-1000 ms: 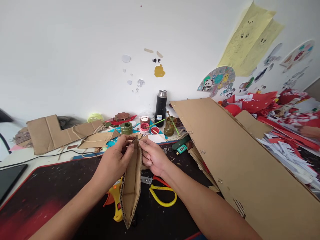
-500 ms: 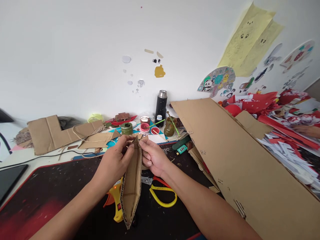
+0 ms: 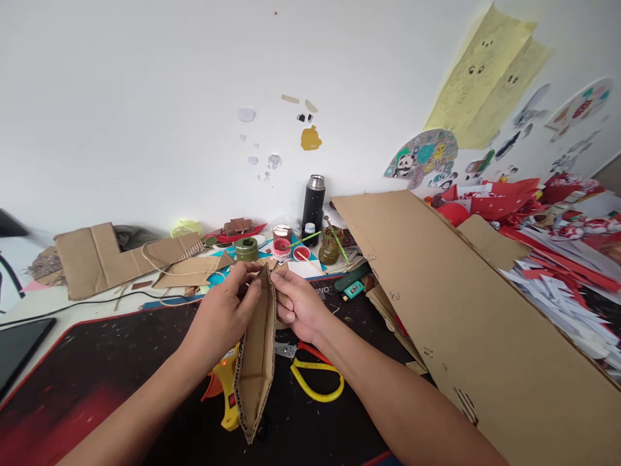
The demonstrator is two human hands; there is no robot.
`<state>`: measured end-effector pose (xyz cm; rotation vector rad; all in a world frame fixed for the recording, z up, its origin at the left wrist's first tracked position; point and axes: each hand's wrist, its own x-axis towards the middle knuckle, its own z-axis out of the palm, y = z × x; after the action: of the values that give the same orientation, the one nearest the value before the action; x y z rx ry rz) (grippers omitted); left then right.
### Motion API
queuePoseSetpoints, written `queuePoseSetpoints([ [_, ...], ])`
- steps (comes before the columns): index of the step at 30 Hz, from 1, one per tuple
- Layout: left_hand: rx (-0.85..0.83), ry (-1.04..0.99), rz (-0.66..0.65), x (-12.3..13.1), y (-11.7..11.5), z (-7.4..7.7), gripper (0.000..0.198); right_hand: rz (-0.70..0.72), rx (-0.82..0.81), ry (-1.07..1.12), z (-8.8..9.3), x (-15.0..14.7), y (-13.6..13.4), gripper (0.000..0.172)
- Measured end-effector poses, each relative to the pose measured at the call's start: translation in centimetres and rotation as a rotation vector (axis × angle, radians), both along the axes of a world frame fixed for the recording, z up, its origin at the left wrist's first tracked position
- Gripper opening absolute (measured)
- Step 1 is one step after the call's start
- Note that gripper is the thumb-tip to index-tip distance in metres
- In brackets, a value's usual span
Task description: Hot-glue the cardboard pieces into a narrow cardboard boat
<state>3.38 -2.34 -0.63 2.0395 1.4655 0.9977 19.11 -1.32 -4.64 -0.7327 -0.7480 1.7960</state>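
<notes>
A folded cardboard boat shape point(image 3: 255, 366), long and narrow with pointed ends, is held above the dark mat. My left hand point(image 3: 230, 304) pinches its far end from the left, thumb on the cardboard edge. My right hand point(image 3: 298, 303) grips the same end from the right, its fingers curled in. Beneath and left of the cardboard lies a yellow hot glue gun point(image 3: 227, 388) with an orange trigger. Scissors point(image 3: 317, 391) with yellow and red handles rest to its right, their blades partly hidden behind the cardboard.
Paint jars point(image 3: 246, 248) and a black thermos point(image 3: 314, 202) stand along the wall. A large cardboard sheet point(image 3: 466, 298) slants across the right side. Cut cardboard point(image 3: 92, 262) lies at the back left, with a black tablet-like slab point(image 3: 22, 353) nearer. Red and white paper scraps point(image 3: 557, 304) pile up far right.
Both hands keep their hold on the cardboard almost unmoved. The whole view shifts very slightly. At the far right edge, another person's hand has moved and looks blurred.
</notes>
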Motion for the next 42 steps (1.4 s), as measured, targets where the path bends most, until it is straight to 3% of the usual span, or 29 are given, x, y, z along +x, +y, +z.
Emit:
queuePoseSetpoints([
  [18,0.006,-0.019,-0.006,-0.19,0.27,-0.73,0.030,0.003,-0.009,0.013,-0.22,0.01,0.14,0.054],
  [42,-0.013,-0.007,-0.002,-0.05,0.19,-0.42,0.031,-0.001,0.010,-0.008,-0.24,0.06,-0.04,0.050],
])
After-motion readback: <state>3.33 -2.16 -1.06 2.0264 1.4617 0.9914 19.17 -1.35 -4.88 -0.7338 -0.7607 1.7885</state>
